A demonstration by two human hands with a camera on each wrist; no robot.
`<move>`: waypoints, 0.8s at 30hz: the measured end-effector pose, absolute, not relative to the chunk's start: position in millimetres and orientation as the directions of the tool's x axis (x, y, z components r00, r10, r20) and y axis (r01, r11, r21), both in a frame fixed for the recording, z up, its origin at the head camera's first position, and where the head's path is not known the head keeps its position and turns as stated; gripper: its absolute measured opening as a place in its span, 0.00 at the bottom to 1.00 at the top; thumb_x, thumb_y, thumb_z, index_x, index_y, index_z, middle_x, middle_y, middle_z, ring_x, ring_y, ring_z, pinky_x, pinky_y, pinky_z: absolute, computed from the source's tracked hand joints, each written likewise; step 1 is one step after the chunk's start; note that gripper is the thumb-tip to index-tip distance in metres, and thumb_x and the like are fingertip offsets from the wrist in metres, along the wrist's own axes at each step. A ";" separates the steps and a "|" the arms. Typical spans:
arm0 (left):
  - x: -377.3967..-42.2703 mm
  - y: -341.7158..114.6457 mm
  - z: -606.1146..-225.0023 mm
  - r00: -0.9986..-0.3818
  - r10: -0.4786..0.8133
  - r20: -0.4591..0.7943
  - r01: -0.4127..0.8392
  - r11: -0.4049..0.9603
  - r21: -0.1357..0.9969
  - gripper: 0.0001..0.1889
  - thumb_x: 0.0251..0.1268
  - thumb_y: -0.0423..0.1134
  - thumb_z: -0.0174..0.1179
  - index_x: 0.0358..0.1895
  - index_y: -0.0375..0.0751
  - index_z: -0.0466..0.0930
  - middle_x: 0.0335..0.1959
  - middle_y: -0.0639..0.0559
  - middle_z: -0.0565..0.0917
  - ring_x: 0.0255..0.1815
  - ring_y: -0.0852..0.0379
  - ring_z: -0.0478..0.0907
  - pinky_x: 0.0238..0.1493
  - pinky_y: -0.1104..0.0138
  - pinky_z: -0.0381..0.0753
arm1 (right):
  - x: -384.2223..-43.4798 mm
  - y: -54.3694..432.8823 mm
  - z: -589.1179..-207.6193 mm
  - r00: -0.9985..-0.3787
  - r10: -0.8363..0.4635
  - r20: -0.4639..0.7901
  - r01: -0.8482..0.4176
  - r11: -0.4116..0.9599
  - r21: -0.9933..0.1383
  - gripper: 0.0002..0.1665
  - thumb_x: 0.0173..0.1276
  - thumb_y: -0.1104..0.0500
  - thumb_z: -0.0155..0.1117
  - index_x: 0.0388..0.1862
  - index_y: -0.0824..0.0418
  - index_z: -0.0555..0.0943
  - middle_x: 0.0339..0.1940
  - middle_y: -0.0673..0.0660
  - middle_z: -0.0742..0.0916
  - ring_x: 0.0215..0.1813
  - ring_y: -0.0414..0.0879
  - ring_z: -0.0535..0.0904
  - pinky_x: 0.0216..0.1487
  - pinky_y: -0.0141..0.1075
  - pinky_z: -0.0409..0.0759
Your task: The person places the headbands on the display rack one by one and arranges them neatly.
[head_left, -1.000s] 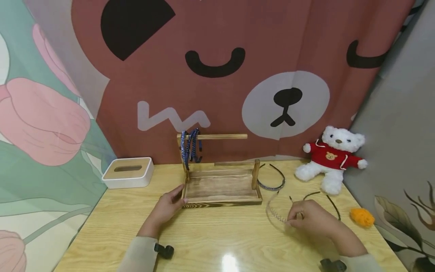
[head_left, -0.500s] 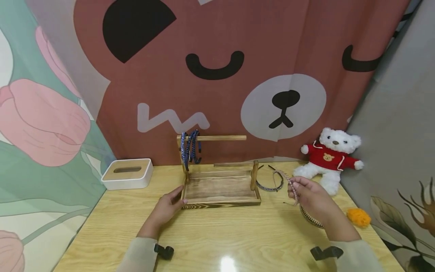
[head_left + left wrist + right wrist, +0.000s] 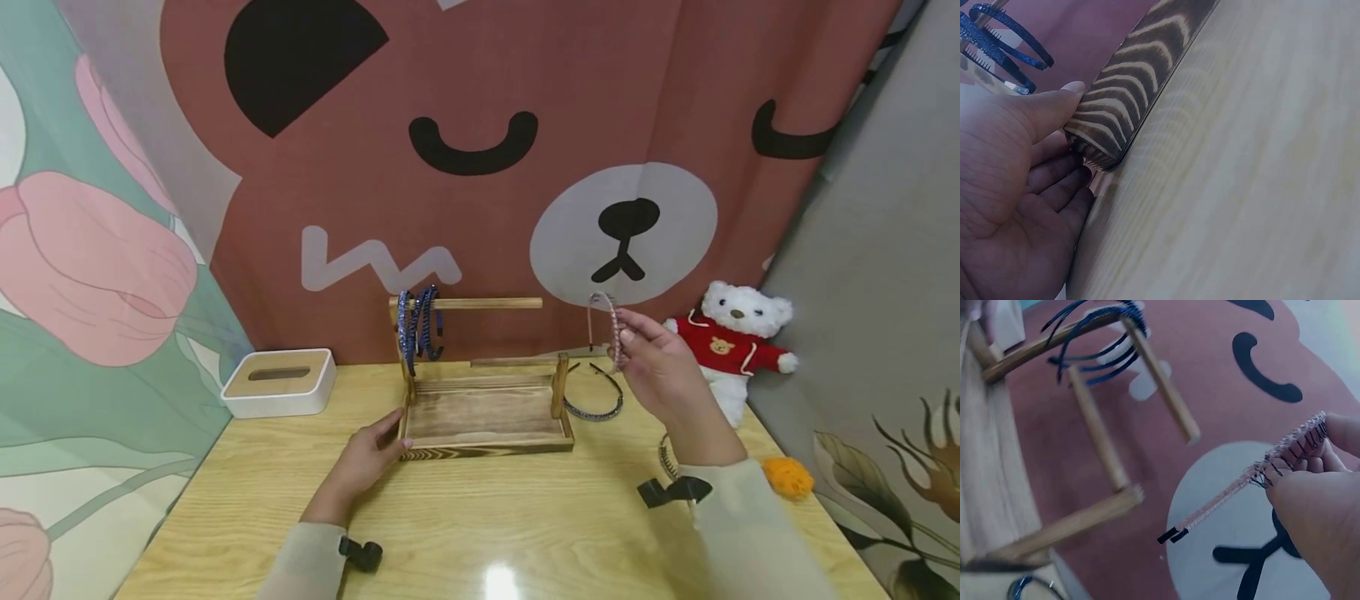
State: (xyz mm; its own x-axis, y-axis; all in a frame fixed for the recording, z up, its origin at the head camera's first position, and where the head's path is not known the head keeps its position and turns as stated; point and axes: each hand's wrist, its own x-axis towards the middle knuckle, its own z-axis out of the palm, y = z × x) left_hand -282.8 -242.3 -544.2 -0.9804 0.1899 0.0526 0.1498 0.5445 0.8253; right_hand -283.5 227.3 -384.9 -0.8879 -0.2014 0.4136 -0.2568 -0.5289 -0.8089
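Observation:
A light pink beaded headband (image 3: 616,337) is pinched between the thumb and fingers of my right hand (image 3: 660,371), raised off the table to the right of the upper bar. In the right wrist view the headband (image 3: 1229,497) points its dark ends toward the stand. The wooden headband stand (image 3: 495,451) has a tray base, a short post and an upper bar (image 3: 487,303) with a free right end. Several blue headbands (image 3: 407,329) hang at the bar's left end. My left hand (image 3: 360,457) grips the tray's front left corner, thumb on the edge, fingers beside it.
A dark glittery headband (image 3: 596,415) lies behind the stand's right side. Another headband (image 3: 665,457) is partly hidden under the right wrist. A white bear (image 3: 726,350) in a red sweater, an orange fluffy ball (image 3: 788,477) and a wood-topped tissue box (image 3: 279,383) stand around.
My right hand has lifted the pink headband from the table, up and leftward toward the upper bar, turning it upright. The left hand stays at the stand's corner.

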 end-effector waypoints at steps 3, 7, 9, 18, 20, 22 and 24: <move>-282.7 -241.5 -545.7 -0.979 0.196 0.062 0.159 0.534 0.831 0.36 0.82 0.42 0.65 0.86 0.39 0.64 0.84 0.37 0.68 0.84 0.35 0.66 0.85 0.43 0.65 | -292.1 216.1 -370.6 -0.885 -0.150 0.441 -0.300 -0.540 -0.786 0.18 0.88 0.71 0.48 0.63 0.63 0.84 0.48 0.52 0.87 0.44 0.41 0.81 0.45 0.28 0.84; -282.6 -241.9 -545.6 -0.977 0.204 0.062 0.163 0.532 0.831 0.36 0.82 0.43 0.65 0.86 0.39 0.63 0.84 0.37 0.68 0.84 0.35 0.65 0.85 0.43 0.65 | -302.2 201.1 -358.0 -0.885 -0.104 0.454 -0.324 -0.564 -0.760 0.17 0.88 0.71 0.48 0.64 0.64 0.81 0.46 0.53 0.84 0.43 0.41 0.79 0.46 0.28 0.82; -282.4 -244.2 -544.3 -0.979 0.194 0.059 0.156 0.537 0.829 0.36 0.82 0.43 0.66 0.86 0.41 0.63 0.84 0.38 0.68 0.85 0.35 0.64 0.86 0.43 0.63 | -307.1 190.6 -353.7 -0.892 -0.087 0.443 -0.311 -0.592 -0.743 0.16 0.88 0.70 0.49 0.63 0.63 0.81 0.45 0.53 0.83 0.44 0.41 0.79 0.46 0.29 0.82; -284.0 -247.2 -542.8 -0.978 0.195 0.078 0.174 0.543 0.821 0.36 0.81 0.43 0.66 0.86 0.39 0.64 0.84 0.37 0.68 0.86 0.35 0.63 0.86 0.43 0.61 | -321.4 139.3 -348.0 -0.924 -0.058 0.377 -0.252 -0.649 -0.718 0.15 0.88 0.69 0.49 0.54 0.57 0.83 0.45 0.51 0.83 0.45 0.41 0.77 0.49 0.29 0.81; -283.9 -246.4 -542.7 -0.978 0.195 0.074 0.169 0.535 0.828 0.36 0.81 0.42 0.67 0.86 0.39 0.64 0.84 0.38 0.68 0.86 0.35 0.63 0.87 0.43 0.61 | -324.9 130.4 -350.0 -0.926 -0.064 0.373 -0.248 -0.643 -0.725 0.16 0.88 0.70 0.47 0.53 0.57 0.83 0.44 0.51 0.83 0.44 0.41 0.78 0.47 0.29 0.81; -283.5 -245.4 -543.0 -0.976 0.202 0.081 0.180 0.538 0.824 0.36 0.81 0.42 0.66 0.85 0.37 0.64 0.84 0.36 0.68 0.85 0.34 0.64 0.86 0.41 0.62 | -328.7 122.5 -353.6 -0.929 -0.069 0.363 -0.238 -0.639 -0.731 0.17 0.88 0.70 0.47 0.52 0.56 0.83 0.44 0.50 0.83 0.43 0.40 0.78 0.45 0.28 0.80; -282.9 -244.4 -543.1 -0.976 0.202 0.079 0.177 0.537 0.824 0.36 0.81 0.42 0.66 0.85 0.37 0.64 0.83 0.37 0.69 0.85 0.34 0.64 0.86 0.41 0.62 | -331.1 114.4 -356.6 -0.935 -0.075 0.346 -0.224 -0.631 -0.743 0.17 0.88 0.70 0.47 0.51 0.56 0.83 0.43 0.50 0.83 0.42 0.40 0.78 0.44 0.28 0.80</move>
